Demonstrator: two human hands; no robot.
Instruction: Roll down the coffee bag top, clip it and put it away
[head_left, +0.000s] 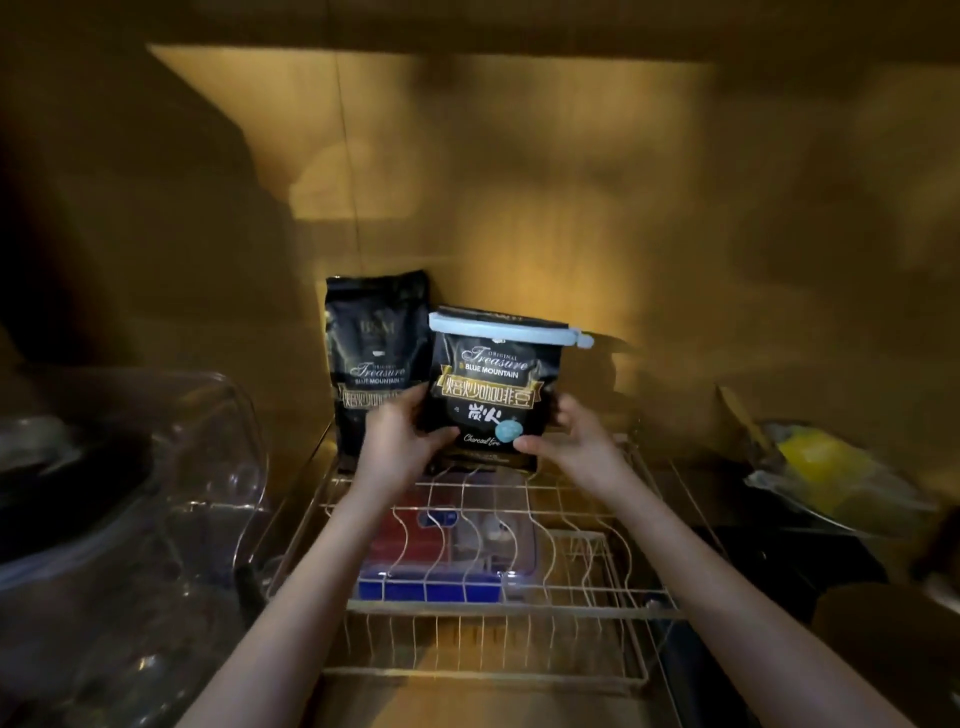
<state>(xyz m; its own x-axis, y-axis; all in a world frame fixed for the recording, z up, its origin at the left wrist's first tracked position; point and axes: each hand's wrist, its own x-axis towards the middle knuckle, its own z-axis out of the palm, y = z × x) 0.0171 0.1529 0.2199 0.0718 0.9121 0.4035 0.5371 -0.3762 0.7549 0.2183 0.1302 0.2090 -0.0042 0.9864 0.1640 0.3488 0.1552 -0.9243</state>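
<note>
A second coffee bag (375, 358) stands at the rack's (498, 613) back left. The left hand (400, 441) and right hand (571, 434) grip the clipped coffee bag (491, 395) upright by its sides (label facing the camera), its pale blue clip (506, 328) lying crosswise on top.

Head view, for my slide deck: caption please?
Both hands set the clipped coffee bag beside a second bag.

Clipped coffee bag (491, 395) sits at the wire rack's (498, 613) back end, second bag (375, 364) just left and behind, clip (506, 328) across its top, container (447, 561) beneath the rack.
</note>
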